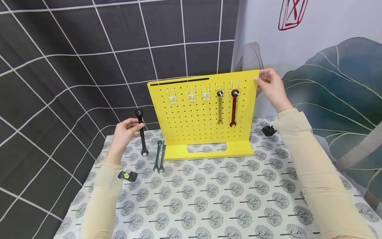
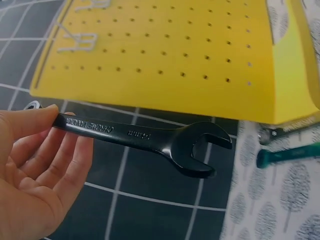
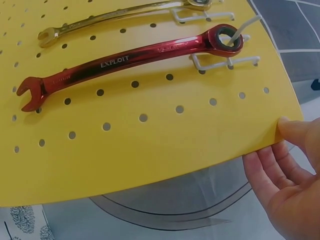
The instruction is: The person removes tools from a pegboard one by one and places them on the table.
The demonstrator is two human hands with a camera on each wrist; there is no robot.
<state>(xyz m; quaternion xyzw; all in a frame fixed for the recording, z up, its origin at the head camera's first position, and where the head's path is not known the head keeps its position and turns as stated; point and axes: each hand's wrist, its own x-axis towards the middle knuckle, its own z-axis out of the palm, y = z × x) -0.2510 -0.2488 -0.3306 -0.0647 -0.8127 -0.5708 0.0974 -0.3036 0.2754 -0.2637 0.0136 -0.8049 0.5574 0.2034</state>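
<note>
the left hand (image 1: 123, 136) pinches the black wrench (image 2: 136, 134), right hand (image 1: 273, 89) well apart.

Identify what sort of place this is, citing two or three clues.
Probably a makeshift tabletop tool station, not a real workshop: a yellow pegboard holding a red wrench and a gold wrench stands on a tree-patterned tablecloth, before a rippled, gridded backdrop.

Can see at left and far side a dark grey backdrop (image 1: 128, 26) with white grid lines (image 1: 184, 43), hanging in slight waves. Can see at far right a pale backdrop (image 1: 259, 20), carrying a red line drawing (image 1: 293, 13) and large blue-green leaf shapes (image 1: 343, 79). Near, can see a white tablecloth (image 1: 225, 196), printed with grey trees (image 1: 215, 217), under soft, even light
</note>
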